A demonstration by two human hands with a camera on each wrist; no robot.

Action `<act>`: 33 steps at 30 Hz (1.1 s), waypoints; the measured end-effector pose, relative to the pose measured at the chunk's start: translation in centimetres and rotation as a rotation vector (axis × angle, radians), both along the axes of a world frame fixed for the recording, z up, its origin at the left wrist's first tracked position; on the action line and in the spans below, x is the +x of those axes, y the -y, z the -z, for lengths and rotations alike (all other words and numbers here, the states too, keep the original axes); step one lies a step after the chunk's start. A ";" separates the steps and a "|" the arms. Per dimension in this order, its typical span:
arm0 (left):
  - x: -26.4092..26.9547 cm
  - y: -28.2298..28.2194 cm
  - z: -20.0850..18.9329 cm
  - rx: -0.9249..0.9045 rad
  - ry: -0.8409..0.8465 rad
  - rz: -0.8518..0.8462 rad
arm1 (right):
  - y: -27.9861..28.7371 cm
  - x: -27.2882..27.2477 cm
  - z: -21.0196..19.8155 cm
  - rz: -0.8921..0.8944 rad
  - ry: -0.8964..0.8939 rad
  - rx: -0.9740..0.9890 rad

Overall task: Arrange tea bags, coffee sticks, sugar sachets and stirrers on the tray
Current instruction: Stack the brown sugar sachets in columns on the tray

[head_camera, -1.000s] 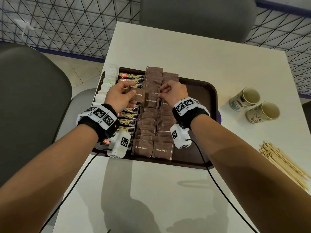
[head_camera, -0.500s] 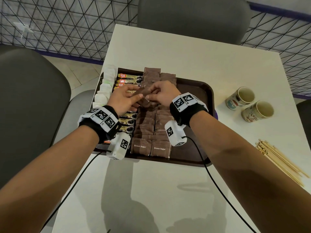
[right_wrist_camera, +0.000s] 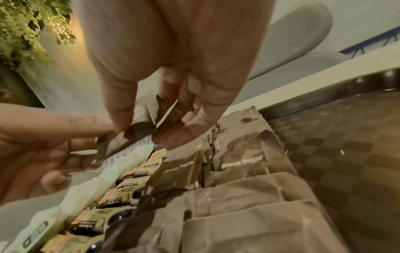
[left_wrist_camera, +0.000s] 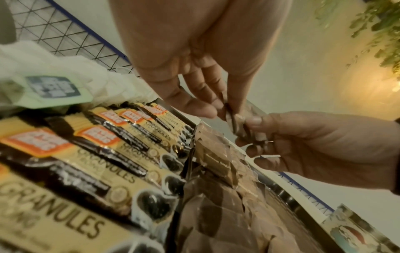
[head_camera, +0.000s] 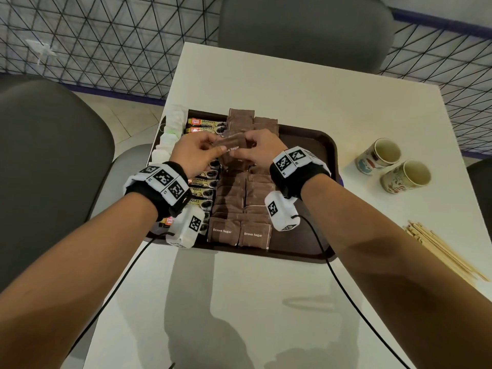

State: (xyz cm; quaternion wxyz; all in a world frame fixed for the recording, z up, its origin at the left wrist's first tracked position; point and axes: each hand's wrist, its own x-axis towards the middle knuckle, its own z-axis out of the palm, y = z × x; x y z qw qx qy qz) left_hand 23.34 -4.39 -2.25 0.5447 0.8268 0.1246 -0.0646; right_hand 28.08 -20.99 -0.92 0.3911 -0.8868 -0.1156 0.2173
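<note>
A dark brown tray [head_camera: 314, 145] on the white table holds white tea bags [head_camera: 170, 134] at the far left, a column of coffee sticks [head_camera: 205, 123], and two columns of brown sugar sachets [head_camera: 241, 201]. Above the tray's middle, my left hand [head_camera: 197, 153] and my right hand [head_camera: 258, 151] both pinch a small stack of brown sugar sachets [head_camera: 234, 143] between them. In the left wrist view the sachets [left_wrist_camera: 232, 118] stand edge-on between the fingertips. The right wrist view shows the sachets [right_wrist_camera: 127, 137] pinched over the sachet rows [right_wrist_camera: 242, 164]. Wooden stirrers [head_camera: 439, 249] lie on the table at the right.
Two paper cups [head_camera: 394, 166] stand on the table to the right of the tray. Grey chairs [head_camera: 303, 25] surround the table, and a black wire grid fence runs behind. Wrist camera cables trail over the table's near part.
Both hands have come together over the tray's middle and lifted a few brown sugar sachets off the rows; a second ago each hand was touching sachets lower in the columns.
</note>
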 end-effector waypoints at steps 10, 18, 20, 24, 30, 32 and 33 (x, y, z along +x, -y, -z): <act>0.0 -0.6 0.8 0.230 -0.022 -0.039 | 1.6 1.2 1.5 0.356 0.039 -0.064; -0.3 0.1 0.6 0.291 -0.117 0.163 | 1.0 0.9 1.7 0.245 -0.036 -0.238; -0.3 0.2 0.6 0.312 -0.131 0.172 | 0.8 0.9 1.8 0.240 -0.043 -0.245; -0.3 0.3 0.6 0.339 -0.132 0.142 | 0.8 1.1 2.0 0.263 0.010 -0.241; -0.2 0.4 0.6 0.342 -0.129 0.131 | 0.7 1.0 1.9 0.147 0.048 -0.209; -0.2 0.5 0.7 0.340 -0.131 0.134 | 0.7 1.1 2.0 0.129 0.053 -0.238; -0.2 0.5 0.7 0.338 -0.130 0.135 | 0.7 1.1 2.1 0.126 0.052 -0.245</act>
